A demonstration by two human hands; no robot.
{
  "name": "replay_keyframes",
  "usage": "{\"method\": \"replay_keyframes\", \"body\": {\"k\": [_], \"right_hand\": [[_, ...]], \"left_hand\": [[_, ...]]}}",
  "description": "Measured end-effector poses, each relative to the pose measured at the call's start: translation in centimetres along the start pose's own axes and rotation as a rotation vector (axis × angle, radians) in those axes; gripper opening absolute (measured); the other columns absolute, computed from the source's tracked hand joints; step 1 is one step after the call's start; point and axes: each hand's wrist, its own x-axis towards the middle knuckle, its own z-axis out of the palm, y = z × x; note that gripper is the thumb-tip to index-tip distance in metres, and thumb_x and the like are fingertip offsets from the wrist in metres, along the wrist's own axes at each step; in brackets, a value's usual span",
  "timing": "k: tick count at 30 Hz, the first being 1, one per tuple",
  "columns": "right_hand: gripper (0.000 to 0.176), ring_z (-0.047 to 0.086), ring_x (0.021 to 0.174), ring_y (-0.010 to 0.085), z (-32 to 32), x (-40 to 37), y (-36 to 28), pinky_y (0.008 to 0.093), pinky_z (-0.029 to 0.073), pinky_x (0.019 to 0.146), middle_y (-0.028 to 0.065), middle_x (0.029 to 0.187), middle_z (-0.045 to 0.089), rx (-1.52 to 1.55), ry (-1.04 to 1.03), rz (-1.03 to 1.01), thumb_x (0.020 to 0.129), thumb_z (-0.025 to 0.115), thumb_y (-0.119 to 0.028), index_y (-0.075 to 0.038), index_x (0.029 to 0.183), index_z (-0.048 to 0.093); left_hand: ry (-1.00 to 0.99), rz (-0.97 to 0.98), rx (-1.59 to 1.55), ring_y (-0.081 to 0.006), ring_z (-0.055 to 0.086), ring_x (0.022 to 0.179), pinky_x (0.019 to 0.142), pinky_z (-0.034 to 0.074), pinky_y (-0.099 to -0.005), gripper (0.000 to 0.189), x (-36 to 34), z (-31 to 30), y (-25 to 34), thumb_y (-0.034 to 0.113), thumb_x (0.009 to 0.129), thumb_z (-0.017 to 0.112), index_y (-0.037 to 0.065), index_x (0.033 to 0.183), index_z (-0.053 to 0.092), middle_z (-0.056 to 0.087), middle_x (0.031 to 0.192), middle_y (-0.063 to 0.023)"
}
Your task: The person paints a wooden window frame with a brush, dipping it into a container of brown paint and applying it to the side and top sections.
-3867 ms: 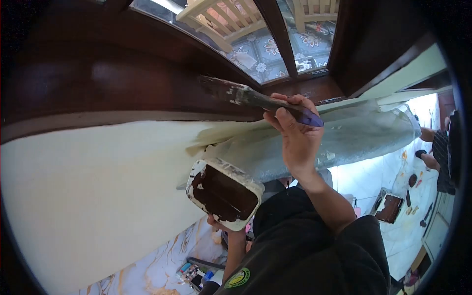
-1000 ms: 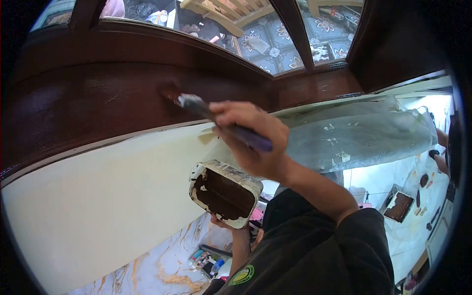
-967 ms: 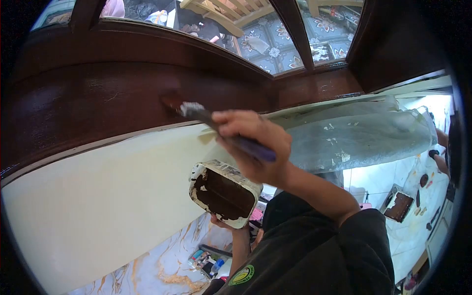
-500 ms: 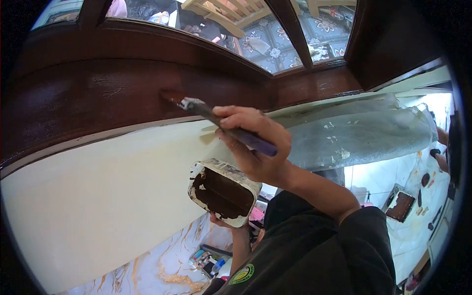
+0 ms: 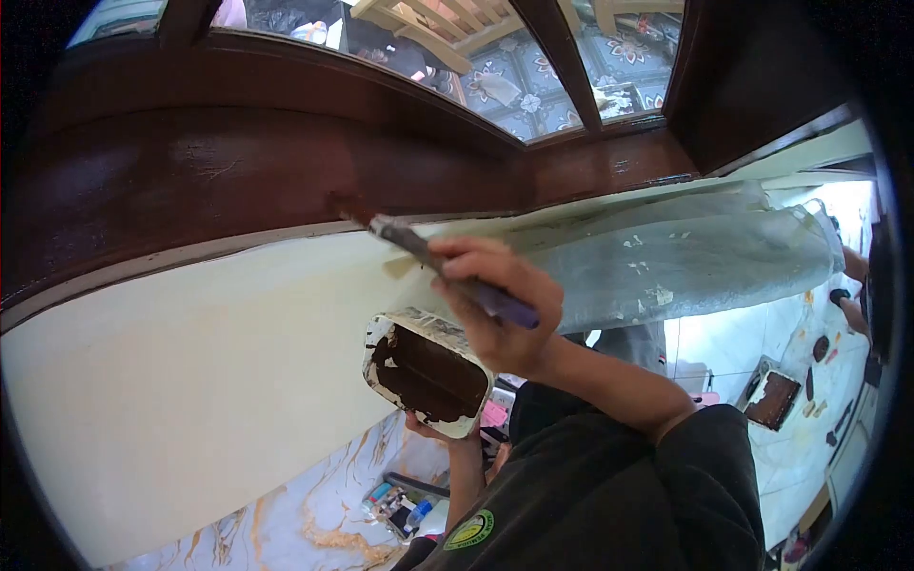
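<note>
Fingers pinched shut around the handle, the right hand (image 5: 506, 306) grasps a paintbrush (image 5: 411, 245) in the head view, its purple butt poking out past the palm. Its bristle end lies over the dark brown wood panel (image 5: 171, 181), near the lower edge (blurred, so I cannot tell whether it touches). Below the brush, the left hand (image 5: 443, 428) supports a paint-smeared tub (image 5: 440, 329) at its lower edge, fingers curled beneath; brown paint (image 5: 428, 379) coats the inside.
</note>
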Motion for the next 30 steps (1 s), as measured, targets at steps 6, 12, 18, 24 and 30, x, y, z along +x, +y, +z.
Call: {"method": "replay_keyframes", "body": {"k": [6, 12, 18, 24, 30], "right_hand": [[0.025, 0.069, 0.095, 0.0250, -1.0, -1.7, -0.7, 0.0326, 0.054, 0.081, 0.0224, 0.105, 0.068, 0.023, -0.034, 0.064, 0.079, 0.071, 0.008, 0.001, 0.101, 0.061], [0.022, 0.067, 0.100, 0.0222, -0.1, 1.1, 2.0, 0.0303, 0.053, 0.084, 0.0198, 0.106, 0.068, 0.037, 0.104, 0.073, 0.083, 0.068, 0.010, 0.003, 0.103, 0.062], [0.023, 0.070, 0.088, 0.0188, 1.5, 2.8, 4.5, 0.0273, 0.055, 0.073, 0.0136, 0.102, 0.071, 0.057, 0.260, 0.014, 0.079, 0.074, 0.003, -0.002, 0.100, 0.066], [0.021, 0.072, 0.088, 0.0216, 2.2, 3.7, 6.0, 0.0283, 0.056, 0.074, 0.0125, 0.103, 0.071, 0.008, 0.250, -0.040, 0.079, 0.074, 0.002, -0.004, 0.099, 0.067], [0.022, 0.070, 0.091, 0.0183, 1.9, 3.7, 6.5, 0.0270, 0.055, 0.077, 0.0129, 0.104, 0.070, -0.019, 0.195, -0.061, 0.079, 0.073, 0.006, -0.001, 0.098, 0.066]], "left_hand": [[0.016, 0.033, 0.075, -0.0316, 0.048, 0.128, 0.106, 0.042, -0.0499, 0.083, -0.2, 0.8, 0.0, 0.062, 0.078, 0.051, 0.018, 0.147, 0.035, 0.045, 0.144, -0.0093], [-0.037, 0.002, -0.009, -0.0348, 0.045, 0.132, 0.106, 0.039, -0.0569, 0.080, 0.1, -0.7, 0.0, 0.061, 0.080, 0.050, 0.020, 0.147, 0.036, 0.043, 0.146, -0.0101], [-0.045, -0.054, -0.018, -0.0362, 0.045, 0.131, 0.105, 0.039, -0.0588, 0.080, 0.4, 0.0, 0.1, 0.060, 0.079, 0.051, 0.020, 0.147, 0.036, 0.043, 0.146, -0.0111], [0.000, -0.026, -0.006, -0.0362, 0.045, 0.130, 0.103, 0.042, -0.0582, 0.080, 0.6, -0.4, 0.1, 0.059, 0.078, 0.051, 0.019, 0.146, 0.037, 0.043, 0.145, -0.0112], [0.030, -0.025, 0.018, -0.0364, 0.046, 0.130, 0.103, 0.042, -0.0585, 0.080, 0.4, 0.3, 0.0, 0.059, 0.078, 0.051, 0.019, 0.146, 0.037, 0.043, 0.146, -0.0108]]}}
